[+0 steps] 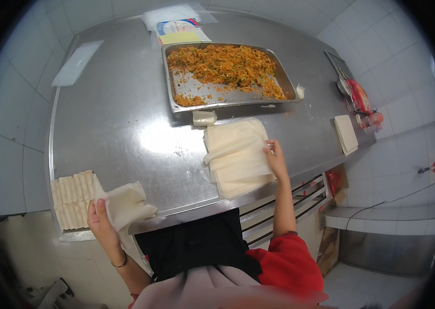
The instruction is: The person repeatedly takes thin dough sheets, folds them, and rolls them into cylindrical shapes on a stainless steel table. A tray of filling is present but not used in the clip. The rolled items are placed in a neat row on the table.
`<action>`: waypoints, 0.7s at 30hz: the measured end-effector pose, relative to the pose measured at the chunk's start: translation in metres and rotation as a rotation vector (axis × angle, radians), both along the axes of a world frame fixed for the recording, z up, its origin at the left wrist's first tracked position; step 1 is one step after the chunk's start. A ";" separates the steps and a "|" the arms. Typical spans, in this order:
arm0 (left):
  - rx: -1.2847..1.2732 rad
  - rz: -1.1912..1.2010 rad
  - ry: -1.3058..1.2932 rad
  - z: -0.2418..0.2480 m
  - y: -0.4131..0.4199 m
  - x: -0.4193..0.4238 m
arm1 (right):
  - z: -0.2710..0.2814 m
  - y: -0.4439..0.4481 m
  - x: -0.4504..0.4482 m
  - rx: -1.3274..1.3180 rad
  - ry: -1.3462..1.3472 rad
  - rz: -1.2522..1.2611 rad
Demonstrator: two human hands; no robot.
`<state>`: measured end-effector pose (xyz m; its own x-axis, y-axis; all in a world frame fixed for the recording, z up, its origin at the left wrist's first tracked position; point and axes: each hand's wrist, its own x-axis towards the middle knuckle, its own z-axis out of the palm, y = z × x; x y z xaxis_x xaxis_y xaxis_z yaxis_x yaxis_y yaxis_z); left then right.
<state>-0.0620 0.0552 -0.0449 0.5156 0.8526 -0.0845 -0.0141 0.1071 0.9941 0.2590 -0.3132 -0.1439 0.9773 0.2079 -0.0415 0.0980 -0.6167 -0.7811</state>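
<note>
My left hand (103,222) grips a limp pale wrapper sheet (123,204) by its edge, over the table's front left corner. Part of that sheet hangs past the table edge. Just beyond this hand lie two rows of rolled spring rolls (72,189), partly covered by the hand and sheet. A stack of square wrapper sheets (236,143) lies before me, its upper sheets shifted and creased. My right hand (275,156) pinches the right edge of a top sheet between thumb and fingers.
Behind the stack sits a steel tray (231,105) of shredded orange filling (229,65). A small wrapped block (204,118) lies against its front. More folded wrappers (345,135) and a red packet (358,96) are at the right. A white plastic sheet (77,63) lies far left.
</note>
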 end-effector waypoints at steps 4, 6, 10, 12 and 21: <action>-0.041 -0.021 -0.009 0.004 -0.002 0.001 | 0.017 -0.007 0.005 -0.333 -0.099 0.020; -0.033 -0.101 -0.007 0.004 -0.006 0.005 | 0.020 0.002 0.013 -0.172 -0.069 0.043; -0.063 -0.188 0.007 0.004 -0.014 0.012 | 0.002 0.036 0.032 -0.170 -0.146 0.041; -0.026 -0.172 0.037 0.006 -0.017 0.013 | -0.007 0.042 0.037 -0.236 -0.321 0.089; -0.038 -0.184 0.043 0.008 -0.019 0.007 | 0.006 0.034 0.064 0.409 0.132 0.073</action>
